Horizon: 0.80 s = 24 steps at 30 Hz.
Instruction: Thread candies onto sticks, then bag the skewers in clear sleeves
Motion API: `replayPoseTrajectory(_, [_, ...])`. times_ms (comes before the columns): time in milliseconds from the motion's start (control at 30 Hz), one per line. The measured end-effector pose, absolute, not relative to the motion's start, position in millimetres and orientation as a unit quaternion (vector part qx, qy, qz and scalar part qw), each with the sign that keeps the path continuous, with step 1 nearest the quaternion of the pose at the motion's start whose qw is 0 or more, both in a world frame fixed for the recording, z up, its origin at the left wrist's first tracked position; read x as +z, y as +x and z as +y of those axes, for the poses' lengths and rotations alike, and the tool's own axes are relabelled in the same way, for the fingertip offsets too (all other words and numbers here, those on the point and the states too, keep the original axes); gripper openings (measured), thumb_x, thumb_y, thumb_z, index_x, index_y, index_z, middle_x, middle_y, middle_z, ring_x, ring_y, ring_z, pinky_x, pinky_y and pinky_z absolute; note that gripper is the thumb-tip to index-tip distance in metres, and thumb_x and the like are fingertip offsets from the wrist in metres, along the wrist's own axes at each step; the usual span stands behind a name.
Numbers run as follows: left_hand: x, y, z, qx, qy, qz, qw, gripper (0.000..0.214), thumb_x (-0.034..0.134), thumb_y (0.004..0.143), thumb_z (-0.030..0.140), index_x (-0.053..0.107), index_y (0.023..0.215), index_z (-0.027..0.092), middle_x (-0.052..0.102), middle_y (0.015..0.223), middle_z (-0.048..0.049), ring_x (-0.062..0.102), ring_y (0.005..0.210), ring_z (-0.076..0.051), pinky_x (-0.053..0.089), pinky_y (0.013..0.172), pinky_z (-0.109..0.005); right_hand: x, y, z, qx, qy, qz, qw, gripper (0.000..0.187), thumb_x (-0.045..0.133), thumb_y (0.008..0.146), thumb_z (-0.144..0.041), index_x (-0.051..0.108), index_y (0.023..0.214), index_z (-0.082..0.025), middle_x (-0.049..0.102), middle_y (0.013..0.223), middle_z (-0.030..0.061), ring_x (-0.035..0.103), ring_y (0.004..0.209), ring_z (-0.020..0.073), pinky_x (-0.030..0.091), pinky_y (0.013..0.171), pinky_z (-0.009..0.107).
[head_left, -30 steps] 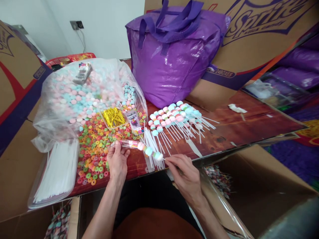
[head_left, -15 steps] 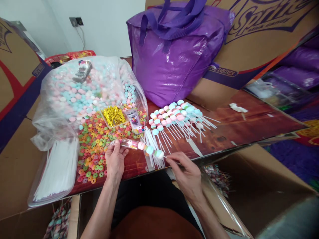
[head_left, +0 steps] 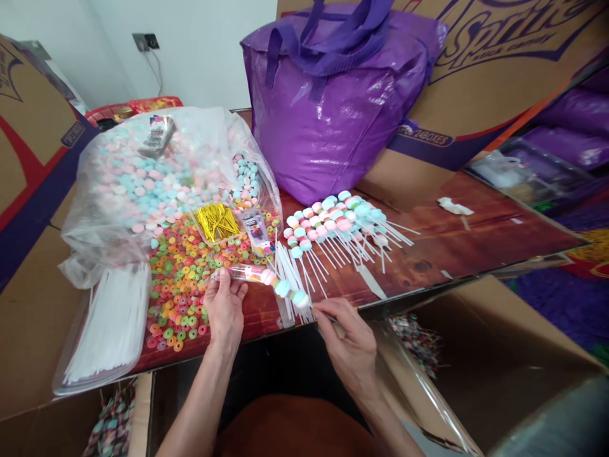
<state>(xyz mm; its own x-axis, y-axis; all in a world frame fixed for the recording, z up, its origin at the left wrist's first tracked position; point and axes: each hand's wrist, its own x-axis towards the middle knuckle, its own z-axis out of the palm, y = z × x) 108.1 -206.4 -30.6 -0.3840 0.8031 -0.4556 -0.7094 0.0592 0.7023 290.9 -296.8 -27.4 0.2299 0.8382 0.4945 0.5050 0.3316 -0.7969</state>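
Observation:
My left hand point(head_left: 223, 308) pinches the open end of a narrow clear sleeve point(head_left: 242, 273) with printed colours. My right hand point(head_left: 345, 336) grips the white stick of a candy skewer point(head_left: 285, 289). Pastel round candies sit on the stick between my hands, and its front candy is at the mouth of the sleeve. Both hands hover just above the near edge of the wooden table point(head_left: 451, 244).
A pile of finished candy sticks point(head_left: 340, 222) lies behind. Loose ring candies point(head_left: 183, 279), gold twist ties point(head_left: 216, 222), a clear bag of pastel candies point(head_left: 143, 178), white sticks point(head_left: 111, 327), a purple bag point(head_left: 333, 108) and cardboard boxes surround the table.
The skewer has slid a little to the left, so its front candy now sits at the sleeve's mouth. My right hand followed it slightly left and down.

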Motion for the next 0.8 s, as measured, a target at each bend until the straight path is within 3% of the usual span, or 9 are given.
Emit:
replayPoseTrajectory(267, [-31, 103, -206, 0.657, 0.136, 0.458, 0.583, 0.037, 0.084, 0.066, 0.044, 0.064, 0.084, 0.018, 0.072, 0.078, -0.0001, 0.069, 0.071, -0.014, 0.051, 0.068, -0.027, -23, 302, -293, 0.325, -0.572, -0.553, 0.512, 0.01, 0.064, 0.089, -0.02, 0.069, 0.08, -0.021, 0.065, 0.08, 0.0016, 0.062, 0.076, 0.0163, 0.047, 0.07, 0.028])
replayPoseTrajectory(467, [-32, 109, -212, 0.645, 0.228, 0.475, 0.554, 0.033, 0.081, 0.07, 0.044, 0.066, 0.081, 0.017, 0.071, 0.079, -0.0012, 0.067, 0.071, -0.014, 0.054, 0.068, -0.027, -23, 298, -291, 0.367, -0.585, -0.502, 0.52, 0.009, 0.067, 0.085, -0.025, 0.071, 0.079, -0.02, 0.066, 0.079, 0.0015, 0.062, 0.077, 0.0167, 0.047, 0.072, 0.027])
replayPoseTrajectory(600, [-29, 116, -215, 0.647, 0.232, 0.458, 0.564, 0.032, 0.079, 0.073, 0.045, 0.066, 0.084, 0.018, 0.071, 0.083, -0.0014, 0.067, 0.073, -0.013, 0.055, 0.07, -0.026, -28, 290, -292, 0.359, -0.599, -0.488, 0.524, 0.008, 0.067, 0.086, -0.025, 0.07, 0.08, -0.02, 0.066, 0.079, 0.0009, 0.061, 0.075, 0.016, 0.047, 0.07, 0.026])
replayPoseTrajectory(800, [-20, 123, -218, 0.609, 0.223, 0.439, 0.621, 0.036, 0.081, 0.072, 0.042, 0.065, 0.093, 0.017, 0.075, 0.092, -0.007, 0.071, 0.079, -0.017, 0.056, 0.072, -0.029, -32, 279, -292, 0.242, -0.586, -0.572, 0.52, 0.01, 0.061, 0.091, -0.018, 0.068, 0.084, -0.021, 0.062, 0.078, 0.0014, 0.059, 0.074, 0.0157, 0.045, 0.071, 0.028])
